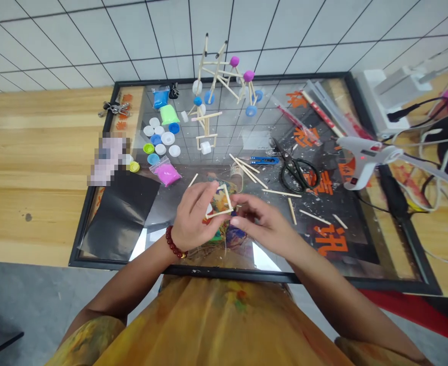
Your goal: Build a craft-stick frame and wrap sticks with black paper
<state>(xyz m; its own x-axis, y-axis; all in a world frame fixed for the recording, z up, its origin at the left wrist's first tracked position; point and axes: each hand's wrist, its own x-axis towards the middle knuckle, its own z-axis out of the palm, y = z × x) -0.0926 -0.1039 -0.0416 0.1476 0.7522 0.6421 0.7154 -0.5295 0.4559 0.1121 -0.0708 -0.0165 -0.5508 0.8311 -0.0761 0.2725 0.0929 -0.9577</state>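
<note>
My left hand (195, 211) grips a small four-sided frame of thin wooden sticks (227, 198) between thumb and fingers, above the glass tabletop. At the frame's right corner, my right hand (264, 223) has its thumb and index finger closed in a pinch, its other fingers curled; whether a loose piece is also in them is too small to tell. Loose wooden sticks (249, 173) lie just beyond my hands. Farther back stand a large stick model (224, 76) with pink balls and blue and white cap wheels, and a smaller stick model (206, 124) with a white block.
Black scissors (296, 170) and blue thread snips (264, 160) lie right of centre. A white glue gun (369, 157) with cables is at the right. Bottle caps (167, 138), a pink clay packet (167, 173) and a black sheet (121, 218) lie left.
</note>
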